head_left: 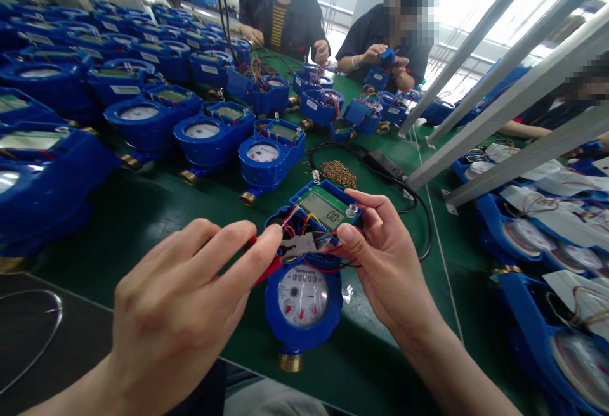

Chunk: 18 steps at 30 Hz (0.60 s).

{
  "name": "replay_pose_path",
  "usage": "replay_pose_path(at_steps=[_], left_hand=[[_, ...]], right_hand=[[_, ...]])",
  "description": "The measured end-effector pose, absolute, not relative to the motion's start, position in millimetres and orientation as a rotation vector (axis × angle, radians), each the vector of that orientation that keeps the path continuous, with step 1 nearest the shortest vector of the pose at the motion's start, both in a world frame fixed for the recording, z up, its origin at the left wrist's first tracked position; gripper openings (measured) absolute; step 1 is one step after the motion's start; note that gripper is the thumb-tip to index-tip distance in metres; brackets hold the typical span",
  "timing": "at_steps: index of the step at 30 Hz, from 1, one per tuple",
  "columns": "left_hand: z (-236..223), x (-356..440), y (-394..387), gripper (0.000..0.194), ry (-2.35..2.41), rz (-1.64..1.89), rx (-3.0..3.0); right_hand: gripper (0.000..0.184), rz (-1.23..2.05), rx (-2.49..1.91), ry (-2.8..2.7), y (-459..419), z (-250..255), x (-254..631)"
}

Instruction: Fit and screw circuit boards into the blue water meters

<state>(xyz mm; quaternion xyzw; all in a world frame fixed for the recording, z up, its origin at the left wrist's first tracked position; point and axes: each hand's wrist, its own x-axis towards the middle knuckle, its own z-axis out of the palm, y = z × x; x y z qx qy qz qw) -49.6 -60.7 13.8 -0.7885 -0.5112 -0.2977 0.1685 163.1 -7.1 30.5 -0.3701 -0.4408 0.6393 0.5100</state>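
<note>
In front of me on the green table lies a blue water meter [302, 297] with a white dial and a brass fitting at its near end. My left hand [190, 299] is closed around red-handled cutting pliers [301, 245], whose metal jaws reach over the meter's wiring. My right hand [383, 257] grips the side of the circuit board housing [328, 203], thumb at its near corner. The board's display is lit with digits. Red, yellow and white wires [295, 216] run from the board into the meter body; the pliers partly hide them.
Rows of blue meters [209, 130] fill the left side. Beyond the housing are a heap of small brass screws [339, 174] and a black power strip [384, 165]. Grey metal posts [504, 99] rise at right, with more meters beyond. Two co-workers [387, 42] handle meters across the table.
</note>
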Motion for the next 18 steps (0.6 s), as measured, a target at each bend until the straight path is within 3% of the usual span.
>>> replay_pose_path(at_steps=[9, 18], left_hand=[[4.3, -46.7, -60.4, 0.019, -1.708, -1.163, -2.418], [8.0, -43.3, -64.1, 0.034, -1.578, -0.963, -2.224]], right_hand=[[0.039, 1.559, -0.856, -1.056, -6.4, 30.0, 161.2], [0.039, 1.56, -0.866, -1.041, -9.1, 30.0, 159.8]])
